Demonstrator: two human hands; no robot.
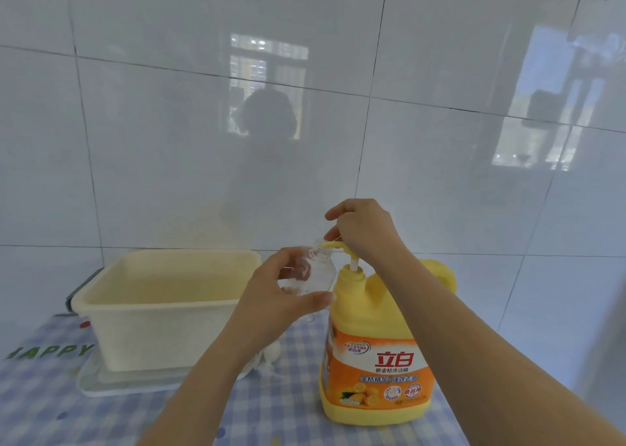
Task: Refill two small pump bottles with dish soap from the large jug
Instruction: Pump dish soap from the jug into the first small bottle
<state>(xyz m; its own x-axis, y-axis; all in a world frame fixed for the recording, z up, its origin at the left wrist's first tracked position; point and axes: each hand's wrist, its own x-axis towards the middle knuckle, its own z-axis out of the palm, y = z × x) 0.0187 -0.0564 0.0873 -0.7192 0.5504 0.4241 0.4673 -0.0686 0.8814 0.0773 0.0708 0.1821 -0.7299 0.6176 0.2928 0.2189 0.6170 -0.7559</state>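
From the head view, my left hand (271, 296) holds a small clear bottle (313, 273) in the air, its grip wrapped around the body with the thumb lying across the front and the fingers curled behind. The bottle has no cap on, and its threaded neck is tilted up to the right so that the mouth meets the tip of the yellow pump spout (333, 246). My right hand (364, 230) rests on top of that pump head, its grip closed down over it, fingers bent and knuckles up. The pump rises from the large yellow jug (379, 354), which stands upright on the tabletop (284, 408) just right of the bottle, its orange label facing me. The tabletop is covered with a blue and white checked cloth. To the left of my left forearm sits a cream plastic tub (162, 307), resting on a pale tray (101, 386). Something small and white (271, 352) lies on the cloth beside the tub, partly hidden behind my left wrist; I cannot tell what it is. Glossy white wall tiles (169, 141) rise behind everything.
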